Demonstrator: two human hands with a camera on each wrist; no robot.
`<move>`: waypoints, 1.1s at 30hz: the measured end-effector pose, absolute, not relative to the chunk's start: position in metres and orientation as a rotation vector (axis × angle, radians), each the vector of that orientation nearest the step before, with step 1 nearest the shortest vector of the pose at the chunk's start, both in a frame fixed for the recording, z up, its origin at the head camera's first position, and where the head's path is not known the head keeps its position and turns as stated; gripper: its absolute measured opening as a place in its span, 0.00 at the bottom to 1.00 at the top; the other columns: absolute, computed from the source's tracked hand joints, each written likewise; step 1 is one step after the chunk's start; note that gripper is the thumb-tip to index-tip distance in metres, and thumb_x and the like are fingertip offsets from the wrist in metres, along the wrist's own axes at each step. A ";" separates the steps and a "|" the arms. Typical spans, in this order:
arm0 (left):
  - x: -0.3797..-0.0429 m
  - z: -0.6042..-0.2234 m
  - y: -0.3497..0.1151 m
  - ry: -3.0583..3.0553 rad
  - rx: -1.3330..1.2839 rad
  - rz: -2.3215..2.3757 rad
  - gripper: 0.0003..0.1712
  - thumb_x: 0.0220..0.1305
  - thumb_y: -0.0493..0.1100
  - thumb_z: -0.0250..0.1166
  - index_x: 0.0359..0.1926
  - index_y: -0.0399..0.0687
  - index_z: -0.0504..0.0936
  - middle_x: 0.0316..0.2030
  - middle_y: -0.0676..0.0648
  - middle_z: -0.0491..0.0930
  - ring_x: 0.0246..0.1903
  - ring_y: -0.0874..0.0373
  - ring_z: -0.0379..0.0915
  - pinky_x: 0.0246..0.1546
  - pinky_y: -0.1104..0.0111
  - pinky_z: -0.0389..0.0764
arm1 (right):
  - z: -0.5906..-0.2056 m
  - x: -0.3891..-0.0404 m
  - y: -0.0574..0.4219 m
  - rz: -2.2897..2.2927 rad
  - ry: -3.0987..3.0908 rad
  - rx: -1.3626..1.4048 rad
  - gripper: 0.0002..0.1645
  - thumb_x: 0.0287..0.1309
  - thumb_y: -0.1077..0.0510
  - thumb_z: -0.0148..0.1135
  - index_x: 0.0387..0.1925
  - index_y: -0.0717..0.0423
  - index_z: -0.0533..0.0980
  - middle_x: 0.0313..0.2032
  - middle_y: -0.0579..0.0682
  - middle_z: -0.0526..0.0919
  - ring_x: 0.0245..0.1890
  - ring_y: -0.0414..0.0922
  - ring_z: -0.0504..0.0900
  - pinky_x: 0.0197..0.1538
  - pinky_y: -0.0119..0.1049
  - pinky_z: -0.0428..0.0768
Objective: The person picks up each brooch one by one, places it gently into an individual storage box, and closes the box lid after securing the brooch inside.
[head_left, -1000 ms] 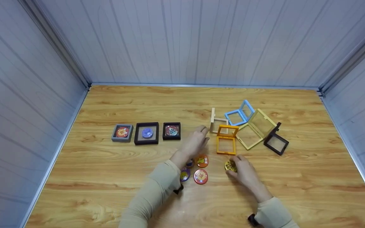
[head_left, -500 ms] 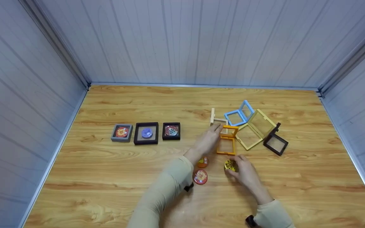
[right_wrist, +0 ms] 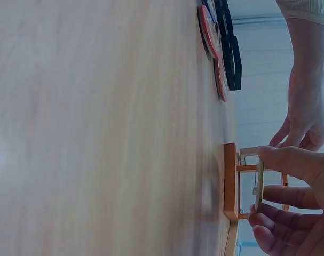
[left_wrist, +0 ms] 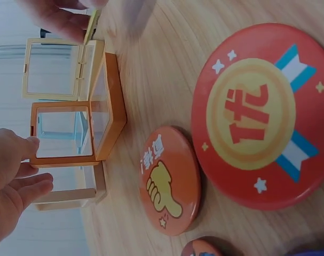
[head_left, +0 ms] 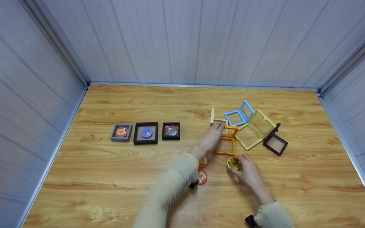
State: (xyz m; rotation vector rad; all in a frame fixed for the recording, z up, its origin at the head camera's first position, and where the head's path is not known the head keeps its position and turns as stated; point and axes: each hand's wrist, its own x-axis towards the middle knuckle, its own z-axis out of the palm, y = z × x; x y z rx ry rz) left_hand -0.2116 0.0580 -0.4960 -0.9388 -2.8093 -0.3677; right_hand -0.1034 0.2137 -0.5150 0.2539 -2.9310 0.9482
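My left hand [head_left: 211, 137] is at the raised lid of the hinged orange display frame [left_wrist: 119, 96], its thumb and fingers pinching the lid's corner. That frame stands with its lid up, in the middle of the table. Between thumb and fingers, my right hand [head_left: 247, 169] holds a round yellow button badge [head_left: 232, 163] with a dark pattern, just in front of the frame. The right wrist view shows this badge edge-on. An orange badge [left_wrist: 170, 181] with a thumbs-up and a red badge [left_wrist: 258, 106] lie near the left forearm, which partly covers them in the head view.
Beige [head_left: 212, 117], blue [head_left: 231, 112], pale yellow [head_left: 267, 117] and black [head_left: 271, 150] frames stand opened behind and right of the orange one. To the left, a grey frame [head_left: 120, 139] and two dark frames, one large [head_left: 145, 142] and one small [head_left: 171, 138], contain badges.
My left hand has moved right and away from me, from beside the orange frame to its lid. The yellow badge has shifted slightly right and tilted in my right hand.
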 end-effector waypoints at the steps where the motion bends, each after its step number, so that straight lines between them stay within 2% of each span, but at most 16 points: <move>1: -0.212 -0.496 0.058 -2.814 -0.933 -0.376 0.23 0.61 0.28 0.50 0.58 0.36 0.65 0.52 0.40 0.68 0.48 0.53 0.69 0.45 0.73 0.72 | -0.515 -0.104 0.214 0.952 -2.925 0.250 0.22 0.39 0.61 0.69 0.39 0.65 0.75 0.36 0.56 0.74 0.37 0.51 0.76 0.42 0.44 0.74; 7: -0.210 -0.496 0.056 -2.830 -0.915 -0.402 0.19 0.63 0.31 0.49 0.55 0.39 0.68 0.45 0.43 0.69 0.36 0.57 0.73 0.32 0.74 0.76 | -0.513 -0.110 0.215 0.953 -2.891 0.249 0.22 0.39 0.62 0.70 0.40 0.67 0.75 0.35 0.56 0.74 0.36 0.51 0.76 0.41 0.45 0.74; 10: -0.209 -0.497 0.055 -2.831 -0.922 -0.428 0.16 0.63 0.33 0.50 0.52 0.39 0.71 0.42 0.44 0.70 0.33 0.57 0.73 0.29 0.73 0.76 | -0.513 -0.112 0.215 0.954 -2.876 0.244 0.23 0.39 0.62 0.70 0.40 0.67 0.75 0.35 0.56 0.75 0.36 0.51 0.76 0.41 0.45 0.74; 20: -0.200 -0.495 0.049 -2.768 -0.937 -0.509 0.10 0.62 0.33 0.51 0.43 0.40 0.75 0.37 0.46 0.72 0.32 0.56 0.74 0.32 0.73 0.76 | -0.512 -0.121 0.216 0.977 -2.897 0.202 0.24 0.41 0.60 0.69 0.42 0.67 0.74 0.36 0.56 0.74 0.36 0.51 0.75 0.39 0.43 0.74; 33: -0.192 -0.499 0.043 -2.815 -0.849 -0.716 0.11 0.64 0.38 0.51 0.44 0.40 0.76 0.38 0.46 0.74 0.35 0.56 0.74 0.35 0.72 0.76 | -0.517 -0.137 0.211 0.960 -2.887 0.206 0.24 0.40 0.60 0.70 0.41 0.67 0.75 0.36 0.58 0.74 0.37 0.53 0.75 0.42 0.45 0.73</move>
